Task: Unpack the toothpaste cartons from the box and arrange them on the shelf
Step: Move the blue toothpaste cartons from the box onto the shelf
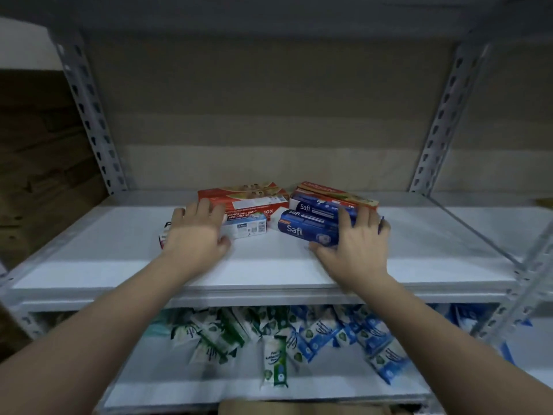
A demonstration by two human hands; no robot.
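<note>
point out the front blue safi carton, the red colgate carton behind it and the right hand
front blue Safi carton (302,232), head view, on its printed front face
red Colgate carton (335,191), head view, on its top face
right hand (356,247), head view, on the back of the hand

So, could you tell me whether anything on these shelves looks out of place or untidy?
Nothing looks damaged or spilled. The blue cartons under the right hand lie slightly skewed to the red cartons behind them. On the lower shelf, green and blue packets lie jumbled at mixed angles rather than in rows.
</note>
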